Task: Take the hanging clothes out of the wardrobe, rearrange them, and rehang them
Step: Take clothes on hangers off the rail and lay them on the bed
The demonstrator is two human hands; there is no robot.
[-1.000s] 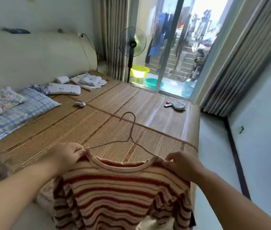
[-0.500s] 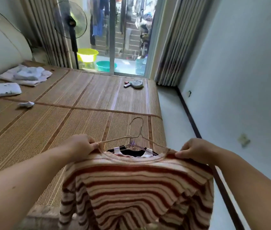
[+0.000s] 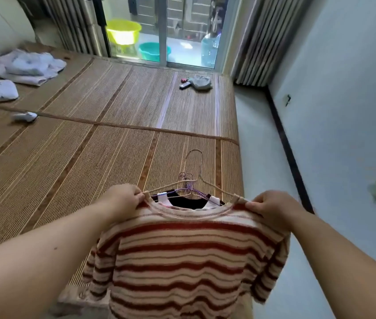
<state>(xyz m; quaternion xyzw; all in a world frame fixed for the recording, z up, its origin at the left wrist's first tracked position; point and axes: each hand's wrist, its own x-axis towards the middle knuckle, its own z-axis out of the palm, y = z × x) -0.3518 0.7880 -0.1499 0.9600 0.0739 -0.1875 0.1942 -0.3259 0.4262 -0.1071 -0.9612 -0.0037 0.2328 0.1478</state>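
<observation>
Left hand (image 3: 124, 199) and right hand (image 3: 272, 208) apart, each pinching one shoulder of striped sweater (image 3: 182, 261): ribbed knit, cream with red bands, round neck. Sweater held above near corner of woven bamboo mat (image 3: 90, 157); thin wire hanger (image 3: 196, 176) runs into neckline. Dark garment (image 3: 187, 201) beneath, seemingly on purple hanger. Beyond: folded white cloths (image 3: 25, 67), grey rag (image 3: 202, 81), round yellow basin (image 3: 123, 31).

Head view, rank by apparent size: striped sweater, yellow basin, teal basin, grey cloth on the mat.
1. striped sweater, by far the largest, though it is nearest the camera.
2. yellow basin.
3. teal basin, close to the yellow one; the door frame cuts across it, so this order is unsure.
4. grey cloth.
</observation>
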